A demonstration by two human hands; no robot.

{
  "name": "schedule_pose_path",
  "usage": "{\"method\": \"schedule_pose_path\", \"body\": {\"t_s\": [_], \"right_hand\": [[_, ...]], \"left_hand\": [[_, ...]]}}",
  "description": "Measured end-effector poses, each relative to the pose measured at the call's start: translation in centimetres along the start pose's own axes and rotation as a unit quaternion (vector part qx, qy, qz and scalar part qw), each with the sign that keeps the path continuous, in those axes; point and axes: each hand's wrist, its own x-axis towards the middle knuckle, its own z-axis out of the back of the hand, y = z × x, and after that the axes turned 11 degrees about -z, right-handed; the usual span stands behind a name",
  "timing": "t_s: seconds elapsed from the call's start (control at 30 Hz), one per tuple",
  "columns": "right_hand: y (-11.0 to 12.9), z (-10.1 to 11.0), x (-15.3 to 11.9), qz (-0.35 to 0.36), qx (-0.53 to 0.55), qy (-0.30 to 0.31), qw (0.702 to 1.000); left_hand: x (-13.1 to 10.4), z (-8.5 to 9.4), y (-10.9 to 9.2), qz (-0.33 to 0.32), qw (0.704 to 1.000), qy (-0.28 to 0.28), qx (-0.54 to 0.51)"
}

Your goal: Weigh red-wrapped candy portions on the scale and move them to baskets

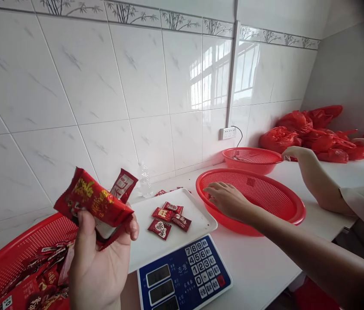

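Note:
My left hand (100, 262) is closed around several wrapped snack packets, raised in front of the scale. The largest packet (93, 196) is glossy red with yellow lettering; a smaller dark red one (124, 186) sticks up behind it. Over the near-left rim of a large red mesh basket (249, 230) reaches my right hand (229, 201), fingers stretched out, with nothing visible in it. Between my hands stands a digital scale (182, 269) with a white tray (140, 247). Several small red packets (162, 214) lie on that tray.
A red basket (44, 228) full of red packets is at lower left. Behind the tray stands a clear plastic bottle (145, 181). A second red basket (249, 161) sits by the wall socket (227, 133). Red plastic bags (311, 131) are heaped behind a co-worker's arm (317, 176) at right.

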Motion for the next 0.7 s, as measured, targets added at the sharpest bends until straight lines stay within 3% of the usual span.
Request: {"method": "schedule_pose_path", "body": {"t_s": [0.2,0.37,0.57,0.7], "right_hand": [[4.6,-1.3,-0.9,0.094,0.054,0.086,0.99],[7.5,-2.5,-0.8,0.112,0.057,0.108,0.986],[7.2,-3.5,-0.4,0.063,0.044,0.092,0.993],[5.3,-2.7,-0.2,0.011,0.02,0.061,0.998]], "left_hand": [[0.0,-0.1,-0.1,-0.008,1.0,0.015,0.011],[0.0,-0.3,-0.4,-0.02,1.0,0.018,0.007],[0.1,0.0,-0.2,-0.017,1.0,0.017,0.003],[0.1,0.0,-0.1,-0.009,1.0,0.015,0.005]]}}
